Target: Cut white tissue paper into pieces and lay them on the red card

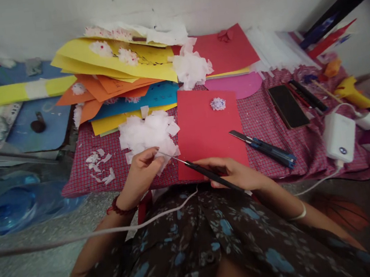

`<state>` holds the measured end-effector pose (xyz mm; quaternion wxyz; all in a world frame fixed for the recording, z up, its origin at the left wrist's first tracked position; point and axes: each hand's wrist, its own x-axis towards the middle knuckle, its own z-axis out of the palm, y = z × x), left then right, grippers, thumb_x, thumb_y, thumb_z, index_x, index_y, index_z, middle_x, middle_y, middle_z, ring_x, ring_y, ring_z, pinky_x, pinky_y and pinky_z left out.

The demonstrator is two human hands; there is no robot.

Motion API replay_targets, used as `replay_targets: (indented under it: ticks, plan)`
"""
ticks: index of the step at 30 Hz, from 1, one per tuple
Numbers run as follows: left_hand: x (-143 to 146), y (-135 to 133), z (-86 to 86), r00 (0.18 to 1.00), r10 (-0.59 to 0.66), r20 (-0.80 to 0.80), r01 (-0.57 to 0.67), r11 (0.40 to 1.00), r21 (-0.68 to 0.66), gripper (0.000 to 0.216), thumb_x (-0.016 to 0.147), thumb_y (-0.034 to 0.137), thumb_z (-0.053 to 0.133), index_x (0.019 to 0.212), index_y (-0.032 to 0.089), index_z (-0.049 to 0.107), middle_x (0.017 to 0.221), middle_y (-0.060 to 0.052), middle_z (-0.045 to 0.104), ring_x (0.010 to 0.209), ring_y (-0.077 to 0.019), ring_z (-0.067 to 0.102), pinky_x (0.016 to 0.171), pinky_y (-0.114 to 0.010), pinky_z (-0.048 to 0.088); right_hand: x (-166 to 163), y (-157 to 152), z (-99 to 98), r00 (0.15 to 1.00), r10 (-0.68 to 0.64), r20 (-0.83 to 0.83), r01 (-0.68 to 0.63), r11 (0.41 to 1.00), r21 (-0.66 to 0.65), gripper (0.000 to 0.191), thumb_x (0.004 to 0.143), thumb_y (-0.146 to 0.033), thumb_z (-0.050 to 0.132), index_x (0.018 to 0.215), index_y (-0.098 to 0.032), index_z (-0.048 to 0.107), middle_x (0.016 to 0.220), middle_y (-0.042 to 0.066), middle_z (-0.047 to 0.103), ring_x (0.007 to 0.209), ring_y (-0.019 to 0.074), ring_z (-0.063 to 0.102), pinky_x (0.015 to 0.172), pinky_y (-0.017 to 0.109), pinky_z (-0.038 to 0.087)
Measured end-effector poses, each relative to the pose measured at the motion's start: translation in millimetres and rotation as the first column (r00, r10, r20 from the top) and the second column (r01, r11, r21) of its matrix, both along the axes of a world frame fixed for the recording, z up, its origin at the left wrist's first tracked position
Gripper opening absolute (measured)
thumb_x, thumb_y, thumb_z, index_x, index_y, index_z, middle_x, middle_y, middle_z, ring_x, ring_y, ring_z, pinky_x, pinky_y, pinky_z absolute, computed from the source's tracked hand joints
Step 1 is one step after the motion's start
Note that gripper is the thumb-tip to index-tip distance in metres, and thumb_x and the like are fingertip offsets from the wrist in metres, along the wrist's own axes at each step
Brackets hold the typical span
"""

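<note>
My right hand is closed around a black-handled tool with a thin metal shaft; its exact kind does not show. The shaft points left to the fingertips of my left hand, which are pinched together at the tip. What they hold there is too small to make out. Just beyond my left hand lies a pile of small white paper pieces. Under the tool is a red sheet of paper, bearing a small white and purple paper ball. A utility knife with its blade out lies partly on the sheet.
Coloured sheets with paper blossoms are stacked at the back. Paper scraps lie at left. On the right are a phone, pens and a white power bank. A pale cable crosses before my body.
</note>
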<state>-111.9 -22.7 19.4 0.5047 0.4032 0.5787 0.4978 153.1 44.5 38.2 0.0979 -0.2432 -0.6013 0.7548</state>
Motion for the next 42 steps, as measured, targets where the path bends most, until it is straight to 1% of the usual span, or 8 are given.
replay_targets:
  ticks: [8, 17, 21, 25, 28, 33, 38, 42]
  plan:
    - [2.7, 7.4, 12.0, 0.993, 0.083, -0.081, -0.081, 0.996, 0.03, 0.014, 0.082, 0.024, 0.063, 0.071, 0.017, 0.068, 0.065, 0.001, 0.059, 0.06, -0.0111, 0.051, 0.055, -0.023, 0.037, -11.7, 3.9, -0.4, 1.0, -0.018, -0.009, 0.017, 0.998, -0.06, 0.066, 0.083, -0.047, 0.075, 0.139, -0.017, 0.057, 0.115, 0.01, 0.068, 0.095, 0.0182, 0.063, 0.081, 0.028, 0.051]
    - [-7.4, 16.8, 22.6, 0.994, 0.08, -0.075, -0.083, 0.996, -0.041, 0.014, 0.08, 0.026, 0.063, 0.072, 0.017, 0.069, 0.063, 0.0, 0.063, 0.059, -0.0119, 0.055, 0.053, -0.022, 0.038, -24.3, 12.9, 1.8, 1.0, -0.007, 0.012, 0.007, 1.0, -0.007, 0.056, 0.086, -0.044, 0.072, 0.133, -0.017, 0.06, 0.104, 0.006, 0.067, 0.083, 0.0152, 0.06, 0.072, 0.025, 0.048]
    - [-13.0, 23.5, 27.1, 0.994, 0.078, 0.082, -0.074, 0.996, -0.046, 0.014, 0.077, 0.029, 0.067, 0.073, 0.016, 0.069, 0.066, -0.002, 0.068, 0.056, -0.0113, 0.058, 0.051, -0.022, 0.043, -30.1, 15.1, 0.8, 0.997, -0.051, 0.065, 0.046, 0.995, 0.085, 0.051, 0.087, -0.044, 0.071, 0.13, -0.017, 0.062, 0.094, 0.004, 0.065, 0.072, 0.0121, 0.054, 0.063, 0.023, 0.043]
    - [-22.9, 22.4, 25.8, 0.935, 0.028, 0.355, 0.031, 0.987, -0.159, 0.037, 0.08, 0.048, 0.062, 0.08, 0.012, 0.071, 0.074, -0.009, 0.073, 0.055, -0.016, 0.065, 0.049, -0.026, 0.051, -36.0, 18.5, 0.6, 0.99, -0.082, 0.111, 0.077, 0.996, 0.052, 0.056, 0.087, -0.05, 0.07, 0.13, -0.016, 0.061, 0.077, -0.001, 0.057, 0.057, 0.0087, 0.045, 0.053, 0.022, 0.036]
    - [-27.5, 15.2, 23.7, 0.922, 0.042, 0.385, 0.04, 0.978, -0.203, 0.032, 0.076, 0.043, 0.07, 0.078, 0.012, 0.07, 0.075, -0.009, 0.075, 0.056, -0.0163, 0.067, 0.051, -0.026, 0.054, -39.8, 21.3, 1.8, 0.987, -0.094, 0.131, 0.089, 0.995, 0.043, 0.056, 0.086, -0.051, 0.07, 0.128, -0.014, 0.061, 0.072, -0.003, 0.054, 0.055, 0.0078, 0.043, 0.052, 0.022, 0.035]
    - [-27.3, 7.3, 22.0, 0.952, 0.147, 0.269, -0.105, 0.981, -0.164, 0.018, 0.073, 0.03, 0.074, 0.066, 0.014, 0.068, 0.07, -0.005, 0.073, 0.053, -0.012, 0.063, 0.049, -0.022, 0.049, -41.3, 26.5, 1.9, 0.99, -0.061, 0.125, 0.056, 0.998, 0.04, 0.063, 0.086, -0.055, 0.07, 0.132, -0.014, 0.056, 0.075, -0.002, 0.053, 0.06, 0.0091, 0.046, 0.055, 0.022, 0.037]
    - [-34.2, 11.4, 23.8, 0.906, 0.342, 0.249, -0.328, 0.939, -0.099, 0.015, 0.067, 0.027, 0.076, 0.063, 0.016, 0.068, 0.065, -0.002, 0.07, 0.053, -0.0104, 0.06, 0.052, -0.022, 0.047, -35.7, 33.6, -0.2, 0.998, 0.07, 0.002, -0.07, 0.992, 0.105, 0.069, 0.088, -0.063, 0.063, 0.138, -0.017, 0.049, 0.103, 0.007, 0.058, 0.086, 0.0166, 0.055, 0.079, 0.03, 0.046]
    - [-39.5, 14.8, 29.5, 0.878, 0.389, 0.277, -0.396, 0.918, -0.034, 0.014, 0.066, 0.026, 0.076, 0.061, 0.016, 0.068, 0.061, 0.001, 0.065, 0.05, -0.0075, 0.054, 0.051, -0.021, 0.044, -36.4, 37.4, 0.9, 0.988, 0.156, -0.001, -0.155, 0.982, 0.104, 0.065, 0.091, -0.063, 0.058, 0.137, -0.018, 0.049, 0.105, 0.007, 0.057, 0.088, 0.0179, 0.053, 0.083, 0.032, 0.046]
